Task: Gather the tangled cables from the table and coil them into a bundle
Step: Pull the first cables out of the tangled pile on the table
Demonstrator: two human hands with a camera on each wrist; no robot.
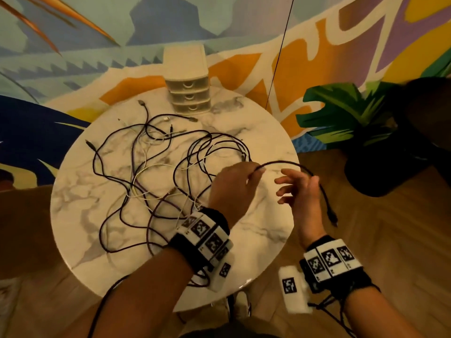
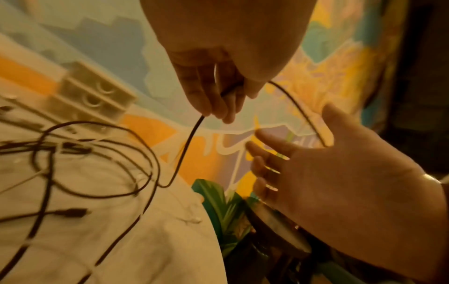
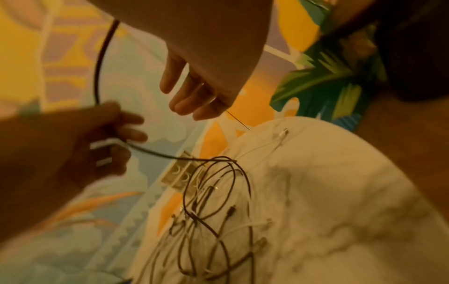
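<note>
We are pinching a black cable (image 1: 283, 163) in our left hand (image 1: 234, 184) above the table's (image 1: 80, 215) right edge; it is arching over our right hand (image 1: 301, 191), whose fingers are spreading loosely. The tangled cables (image 1: 151, 167) are lying across the table's middle.

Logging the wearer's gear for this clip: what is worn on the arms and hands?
Both forearms are bare, with no sleeves or gloves. The left hand and right hand each have a black wrist strap carrying white blocks printed with black square fiducial markers. Thin dark cords trail from the straps. A bright band of some kind shows at the right wrist in the left wrist view.
</note>
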